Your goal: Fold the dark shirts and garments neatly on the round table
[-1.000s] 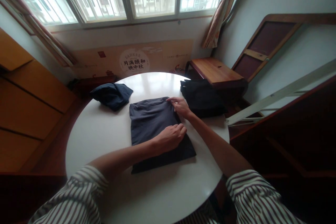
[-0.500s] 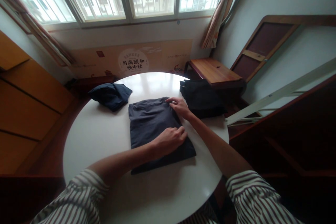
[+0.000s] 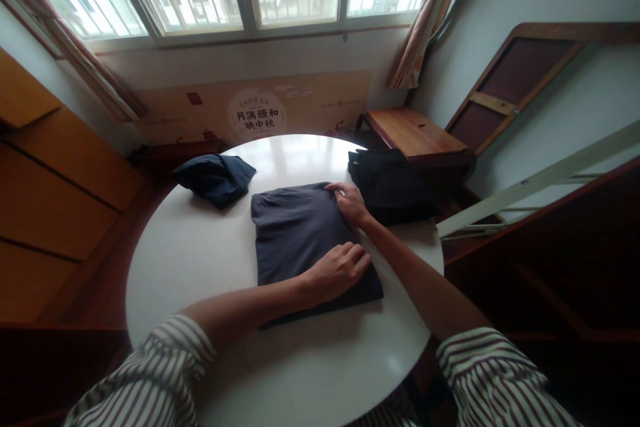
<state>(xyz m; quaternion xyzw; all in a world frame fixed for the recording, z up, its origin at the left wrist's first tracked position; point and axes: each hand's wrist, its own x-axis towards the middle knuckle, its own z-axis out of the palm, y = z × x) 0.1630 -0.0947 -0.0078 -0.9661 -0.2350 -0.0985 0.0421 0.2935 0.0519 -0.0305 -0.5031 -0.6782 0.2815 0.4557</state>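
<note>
A dark grey folded garment [image 3: 295, 233] lies flat on the white round table [image 3: 190, 267], with soft wrinkles across its top. My left hand [image 3: 343, 270] reaches over it from the near left, fingers curled closed at its right edge. Farther up that same edge, my right hand [image 3: 351, 203] has thumb and fingers closed on the far right corner. The fingertips of the left hand are partly hidden from above. Which kind of garment it is, I cannot tell.
A crumpled navy cloth [image 3: 215, 179] rests at the table's far left. Folded black clothing [image 3: 393, 187] lies at the far right, close to my right forearm. Beyond the table stand a wooden bench [image 3: 413, 132] and a printed board [image 3: 300, 103] under the window.
The whole view has shifted slightly, moving the scene to the right. My left hand has slid a little right along the garment; my right hand stays at the far corner.
</note>
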